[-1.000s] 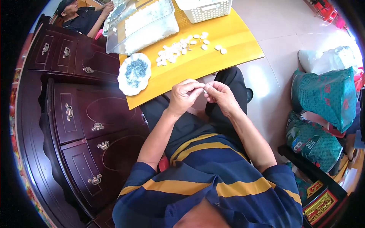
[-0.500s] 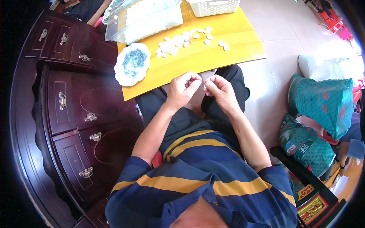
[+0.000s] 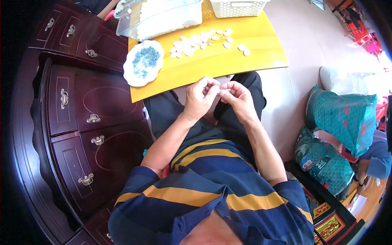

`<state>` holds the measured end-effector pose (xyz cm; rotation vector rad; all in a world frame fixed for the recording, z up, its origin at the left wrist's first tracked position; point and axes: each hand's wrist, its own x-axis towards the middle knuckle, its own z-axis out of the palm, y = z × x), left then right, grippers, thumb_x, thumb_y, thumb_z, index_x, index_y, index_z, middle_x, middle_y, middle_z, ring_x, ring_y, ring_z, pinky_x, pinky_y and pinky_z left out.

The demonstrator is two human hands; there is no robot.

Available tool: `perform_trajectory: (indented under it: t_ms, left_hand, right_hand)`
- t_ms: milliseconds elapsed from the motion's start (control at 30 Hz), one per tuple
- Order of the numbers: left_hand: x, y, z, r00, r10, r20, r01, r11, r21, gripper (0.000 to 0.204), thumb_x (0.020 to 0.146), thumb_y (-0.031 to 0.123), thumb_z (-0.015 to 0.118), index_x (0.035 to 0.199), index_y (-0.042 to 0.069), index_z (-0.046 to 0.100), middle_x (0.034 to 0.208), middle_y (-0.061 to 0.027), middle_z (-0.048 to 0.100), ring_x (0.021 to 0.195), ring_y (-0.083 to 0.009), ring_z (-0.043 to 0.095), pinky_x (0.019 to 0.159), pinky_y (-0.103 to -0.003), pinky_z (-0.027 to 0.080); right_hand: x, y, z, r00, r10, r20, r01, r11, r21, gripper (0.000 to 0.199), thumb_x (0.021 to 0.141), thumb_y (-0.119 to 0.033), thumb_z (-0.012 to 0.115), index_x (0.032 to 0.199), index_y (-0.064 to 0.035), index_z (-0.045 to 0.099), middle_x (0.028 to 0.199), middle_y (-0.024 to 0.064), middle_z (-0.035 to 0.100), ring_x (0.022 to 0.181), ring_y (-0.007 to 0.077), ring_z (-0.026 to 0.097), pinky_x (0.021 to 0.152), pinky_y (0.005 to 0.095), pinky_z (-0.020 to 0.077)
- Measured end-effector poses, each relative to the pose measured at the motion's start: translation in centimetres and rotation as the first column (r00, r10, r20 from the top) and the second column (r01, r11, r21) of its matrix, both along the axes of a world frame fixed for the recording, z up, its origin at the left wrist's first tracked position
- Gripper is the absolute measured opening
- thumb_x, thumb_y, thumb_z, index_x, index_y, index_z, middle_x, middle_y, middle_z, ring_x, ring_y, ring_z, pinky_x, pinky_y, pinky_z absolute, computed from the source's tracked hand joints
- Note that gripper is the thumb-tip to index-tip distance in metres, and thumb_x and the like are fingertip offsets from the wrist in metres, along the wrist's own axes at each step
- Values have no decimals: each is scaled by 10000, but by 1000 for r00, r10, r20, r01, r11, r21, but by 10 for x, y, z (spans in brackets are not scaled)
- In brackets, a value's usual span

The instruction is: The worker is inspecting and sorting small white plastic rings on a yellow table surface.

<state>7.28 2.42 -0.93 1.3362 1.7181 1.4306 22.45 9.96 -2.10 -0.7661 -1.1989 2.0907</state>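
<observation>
My left hand [image 3: 200,98] and my right hand [image 3: 239,100] meet fingertip to fingertip above my lap, just off the near edge of the yellow table [image 3: 228,57]. The right fingers pinch a small whitish piece, mostly hidden, too small to name. The left thumb and forefinger are pressed together against it; what they hold, if anything, is hidden. On the table lie several small white oval pieces [image 3: 190,47], most in a loose heap. To their left a white scalloped dish [image 3: 130,73] holds a pile of small dark, thin bits [image 3: 146,61].
A clear plastic bin [image 3: 126,28] with white contents and a white perforated basket [image 3: 239,12] stand at the table's far side. Dark wooden drawers [image 3: 110,102] line the left. Teal bags [image 3: 339,118] and a white sack [image 3: 347,81] sit at the right. Parts of other people show at the edges.
My hands have come closer together, so the fingertips now touch. The view has shifted slightly; the things on the table appear unmoved.
</observation>
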Motion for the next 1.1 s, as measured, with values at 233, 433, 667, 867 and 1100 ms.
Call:
perform_trajectory:
  t_ms: [233,433,667,867,1100]
  left_hand:
    - [-6,-3,-5,983,16,182,-10,999,-35,60,972,10,650,1016,-24,674,858,-25,691,745,-72,652,704,-221,543]
    - [-11,-5,-7,989,-21,145,30,998,-62,61,949,42,675,984,-2,697,847,-48,715,716,-104,665,677,-259,544]
    - [-13,-4,-3,996,-46,72,51,997,-66,67,935,47,689,968,-11,693,844,-62,710,721,-132,673,685,-272,551]
    - [-14,-4,-1,997,-68,37,71,995,-76,57,971,37,650,979,-2,691,811,-1,663,699,-54,604,643,-200,499]
    - [-14,-5,0,997,-73,21,74,996,-54,56,962,30,658,975,-9,696,804,1,663,682,-56,602,634,-206,501]
  right_hand:
    - [-2,-2,2,998,-29,51,28,1000,12,98,994,-95,683,1074,-43,705,902,-20,691,771,54,606,722,202,497]
    - [-2,-1,-3,1000,-31,7,30,1000,7,134,1009,-87,661,1136,-48,679,916,-31,665,758,47,583,709,203,488]
    - [-3,-1,-13,998,-55,-13,55,998,38,148,1006,-63,663,1153,-61,642,930,-33,645,786,45,580,713,200,491]
    - [-4,-1,-16,998,-63,-3,63,997,55,130,999,-46,669,1124,-59,636,946,-29,643,803,43,583,720,204,496]
    - [-3,0,-16,999,-46,10,45,996,79,116,999,-43,666,1108,-62,630,937,-35,640,804,37,583,711,198,489]
